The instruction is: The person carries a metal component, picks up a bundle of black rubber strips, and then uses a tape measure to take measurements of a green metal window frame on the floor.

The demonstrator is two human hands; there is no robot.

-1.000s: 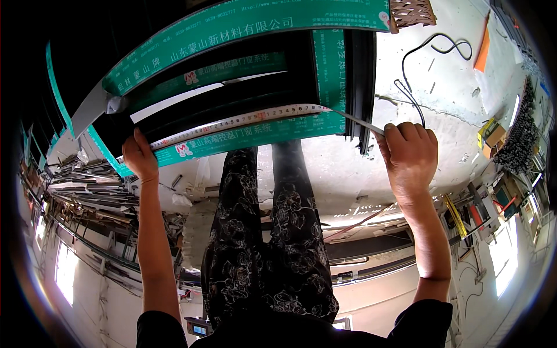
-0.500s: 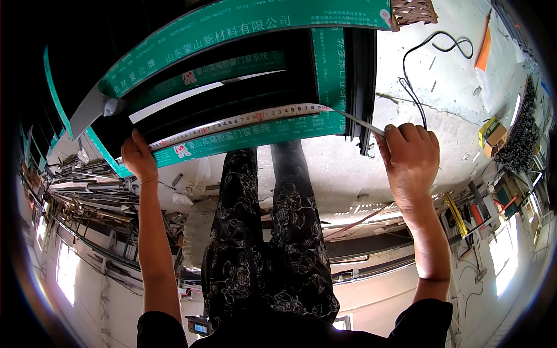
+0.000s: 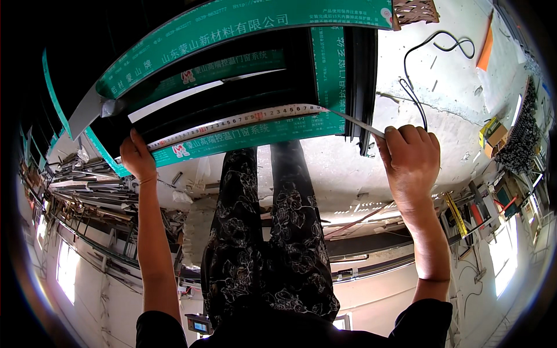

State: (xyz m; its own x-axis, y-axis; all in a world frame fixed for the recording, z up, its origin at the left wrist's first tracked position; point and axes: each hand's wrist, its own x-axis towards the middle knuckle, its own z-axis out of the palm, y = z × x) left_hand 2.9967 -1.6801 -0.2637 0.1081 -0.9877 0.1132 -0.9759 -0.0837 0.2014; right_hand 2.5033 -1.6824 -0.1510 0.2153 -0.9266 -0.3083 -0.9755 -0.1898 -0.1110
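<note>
A white measuring tape [image 3: 232, 123] with black and red marks runs along the near bar of a dark window frame [image 3: 249, 137], whose faces carry green printed film. My left hand [image 3: 138, 156] pinches the tape against the frame's left corner, thumb on top. Past the frame's right end the tape twists edge-on and rises to my right hand [image 3: 411, 159], which is closed around it. Whatever else that fist holds, such as the tape's case, is hidden by the fingers. Across the far side, a wider green-filmed bar [image 3: 243, 29] curves above the frame.
A black cable [image 3: 406, 64] loops on the pale floor at the right, near an orange piece [image 3: 485, 49]. A woven basket [image 3: 415, 10] stands at the top. Cardboard boxes [image 3: 493, 136] lie far right. Piled metal profiles [image 3: 93, 182] fill the left side.
Almost nothing differs. The frame, the tape and both hands keep their places, with only a slight shift of the view.
</note>
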